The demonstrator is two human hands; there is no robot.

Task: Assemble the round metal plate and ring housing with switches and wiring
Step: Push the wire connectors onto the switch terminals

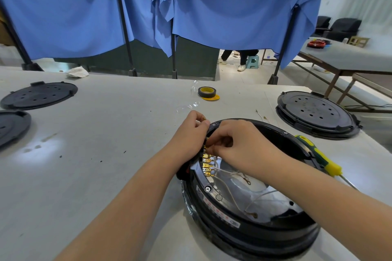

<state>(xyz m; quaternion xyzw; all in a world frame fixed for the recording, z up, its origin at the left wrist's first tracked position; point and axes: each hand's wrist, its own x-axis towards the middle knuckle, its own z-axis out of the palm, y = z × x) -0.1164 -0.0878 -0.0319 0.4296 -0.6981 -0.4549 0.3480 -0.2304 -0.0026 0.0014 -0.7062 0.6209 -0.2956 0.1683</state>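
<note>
Nearest the wearer, the ring housing (250,224) sat on the table (106,133) to the right of centre, open side up, with the round metal plate (252,195) seated inside it and white wires (229,193) lying loose across the plate. At the housing's left inner wall stood a row of brass terminals (206,163), stacked along a line running away from the wearer; the unworked ones lay on the near side of both hands.

Directly beyond them, the right hand (239,144) reached in over the rim from the right, fingers curled and pinching at the upper end of the terminal row; what it pinched could not be made out. The left hand (191,133) curled around the rim from outside at the same spot, steadying it, with a small part pinched between the fingertips.

In my judgement, the next connection turns on moving toward the wearer along that row, the right hand being the nearer.

A green-and-yellow screwdriver (318,154) lay at the far right rim. Farther off stood a tape roll (206,92) and a black cover (314,112).
</note>
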